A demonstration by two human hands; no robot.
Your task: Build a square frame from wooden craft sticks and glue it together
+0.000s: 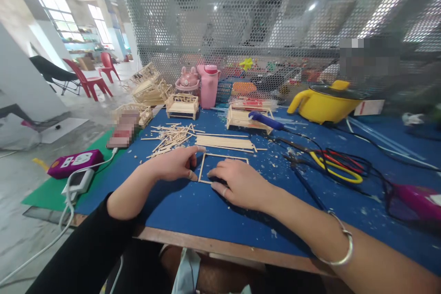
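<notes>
On the blue table mat lies a flat rectangular frame of thin wooden sticks (202, 167). My left hand (174, 164) is curled at its left side, index fingertip by the upper left corner and thumb by the lower left one, steadying it. My right hand (243, 183) covers the frame's right part; its thumb and fingers close around the near stick, hiding much of that side. Just beyond lies a row of parallel sticks (223, 141), and left of it a loose heap of sticks (175, 137).
Small wooden bench models (182, 106) stand behind, beside a pink bottle (209, 87). A blue glue gun (265, 121) rests on another model. Yellow-handled pliers (334, 167) and cables lie right, below a yellow pot (320, 103). A phone (123, 129) and purple case (76, 163) sit left.
</notes>
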